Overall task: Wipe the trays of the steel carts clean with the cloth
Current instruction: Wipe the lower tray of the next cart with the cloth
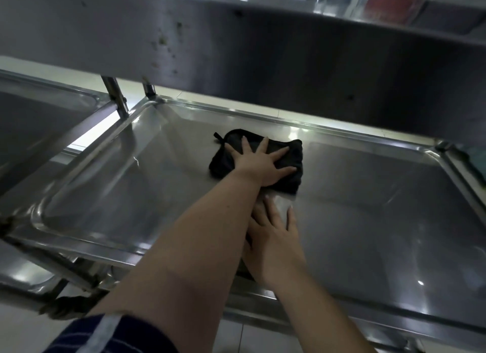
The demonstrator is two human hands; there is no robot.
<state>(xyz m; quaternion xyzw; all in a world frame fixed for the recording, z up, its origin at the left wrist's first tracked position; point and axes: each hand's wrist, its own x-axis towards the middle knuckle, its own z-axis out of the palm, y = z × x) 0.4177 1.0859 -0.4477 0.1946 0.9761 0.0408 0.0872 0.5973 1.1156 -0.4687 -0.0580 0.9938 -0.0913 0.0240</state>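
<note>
Head view. We look down onto the lower tray (368, 195) of a steel cart: a wide, shallow pan with a raised rim and rounded corners, catching light along its far edge.

The cloth (296, 157) is black and folded into a thick pad. It lies flat on the tray floor, a little beyond the middle, with a small loop sticking out at its far left corner.

The left hand (259, 166) lies palm down on top of the cloth, fingers straight and spread wide, pressing rather than gripping. Its forearm reaches in from the lower left, out of a dark striped sleeve (118, 334).

The right hand (273, 237) lies flat on bare steel on the near side of the cloth, fingers straight, holding nothing. The left forearm crosses over its thumb side and hides that part. Its fingertips come close to the cloth's near edge; we cannot tell whether they touch.

Above hangs the underside of an upper tray (236, 50), marked with dark specks (163, 40). To the left sits a second steel tray (39, 116), beside an upright post (115, 95). Pale floor (249, 337) shows below.
</note>
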